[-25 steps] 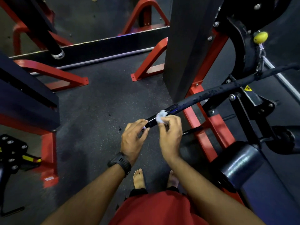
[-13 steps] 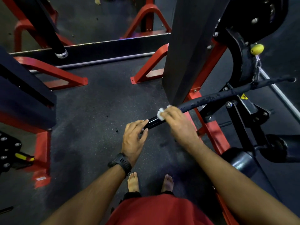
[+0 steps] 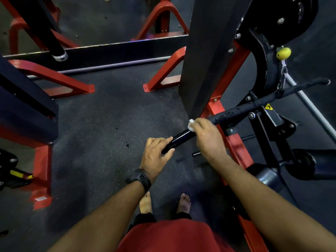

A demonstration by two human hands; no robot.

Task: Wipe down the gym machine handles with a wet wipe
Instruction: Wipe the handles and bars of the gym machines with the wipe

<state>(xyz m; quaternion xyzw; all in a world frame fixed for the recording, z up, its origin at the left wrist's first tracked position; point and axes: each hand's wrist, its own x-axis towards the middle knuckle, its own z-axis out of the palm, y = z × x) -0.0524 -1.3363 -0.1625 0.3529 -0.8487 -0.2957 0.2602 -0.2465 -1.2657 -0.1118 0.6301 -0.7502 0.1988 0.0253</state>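
Observation:
A long black handle bar (image 3: 238, 110) runs from lower left up to the right across the machine. My left hand (image 3: 156, 157) grips its smooth near end, thumb under the bar. A little farther up, my right hand (image 3: 207, 133) wraps over the bar and presses a white wet wipe (image 3: 190, 124) against it. Only a small edge of the wipe shows past my fingers. The bar's far part looks speckled with moisture.
A dark upright column (image 3: 203, 57) stands just behind the bar. Red frame legs (image 3: 163, 70) spread over the dark rubber floor. A black padded roller (image 3: 316, 164) lies at right, a yellow knob (image 3: 283, 52) above. My bare feet (image 3: 145, 202) are below.
My right hand has slid the wipe up the bar, away from my left hand, which stays gripping the near end. The view has shifted slightly.

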